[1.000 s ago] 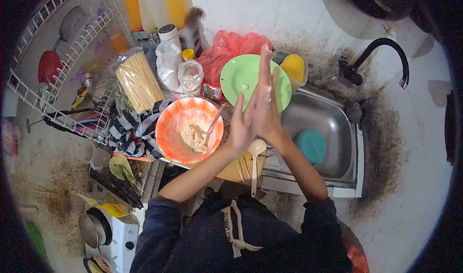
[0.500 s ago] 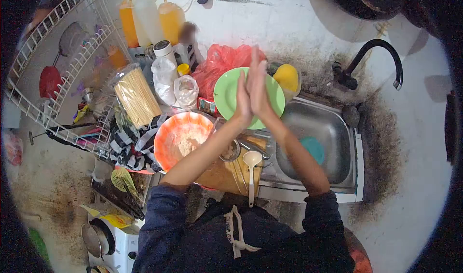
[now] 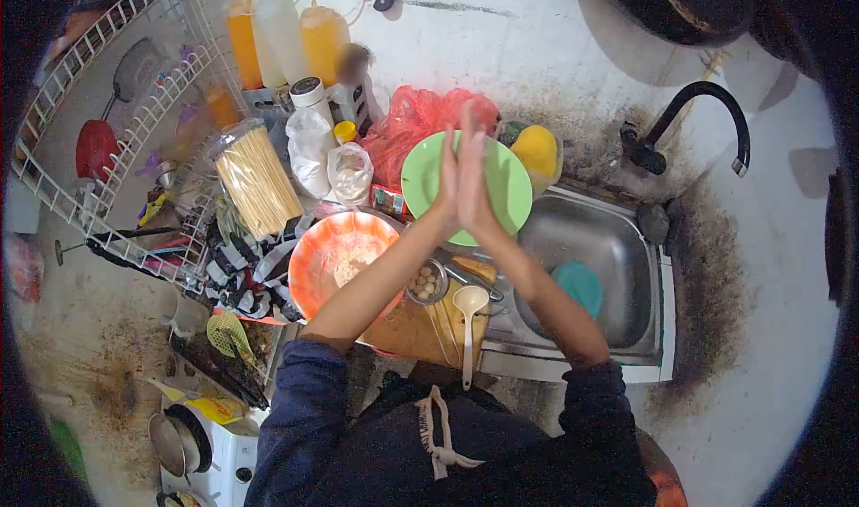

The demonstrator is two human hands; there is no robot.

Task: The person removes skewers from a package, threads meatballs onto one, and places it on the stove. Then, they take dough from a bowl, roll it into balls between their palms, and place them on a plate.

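Observation:
My left hand and my right hand are pressed palm to palm above a green plate, fingers straight and pointing away from me. The right hand is blurred. Anything between the palms is hidden. Below my left forearm sits an orange-and-white bowl with pale, crumbly dough in it. Between my forearms, a small metal bowl holds several pale round balls. A cream ladle lies beside it on a wooden board.
To the right are a steel sink with a teal item inside and a black faucet. Packed skewers, bags, bottles and a red plastic bag stand behind. A wire rack and stove are left.
The right hand has slid slightly back toward me against the left palm. The view has shifted a little, and the small metal bowl with balls shows more clearly past my left forearm.

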